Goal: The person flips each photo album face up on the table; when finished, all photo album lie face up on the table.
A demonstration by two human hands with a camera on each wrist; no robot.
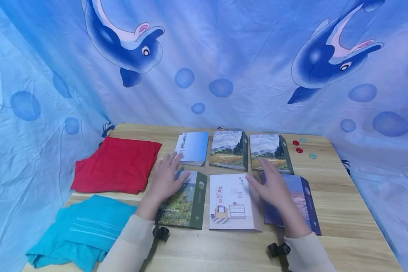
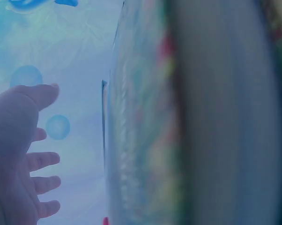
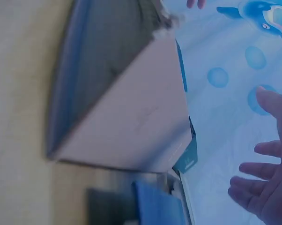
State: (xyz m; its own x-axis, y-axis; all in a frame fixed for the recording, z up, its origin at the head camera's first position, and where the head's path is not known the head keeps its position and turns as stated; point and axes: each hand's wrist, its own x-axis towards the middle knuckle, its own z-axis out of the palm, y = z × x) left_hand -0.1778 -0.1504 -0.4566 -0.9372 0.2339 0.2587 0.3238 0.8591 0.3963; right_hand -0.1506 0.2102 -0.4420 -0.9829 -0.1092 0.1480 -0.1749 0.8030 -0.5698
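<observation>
Wooden table (image 1: 343, 196), left hand (image 1: 164, 179) spread on green album (image 1: 185, 202), right hand (image 1: 275, 187) spread, hiding purple album (image 1: 304, 196), wrist views blurred.

Folded red cloth (image 1: 117, 164) along the table's (image 1: 343, 211) left edge, with a teal towel (image 1: 79, 230) bunched up at the near left corner just in front of it. Back row near the far edge: a light blue Polaroid album (image 1: 193, 147), then two matching landscape-painting albums (image 1: 228, 149) (image 1: 270, 151) side by side. Few small red and teal tokens (image 1: 302, 146) scattered by the far right corner, dolphin-print blue sheet (image 1: 224, 56) hung all around behind.
</observation>
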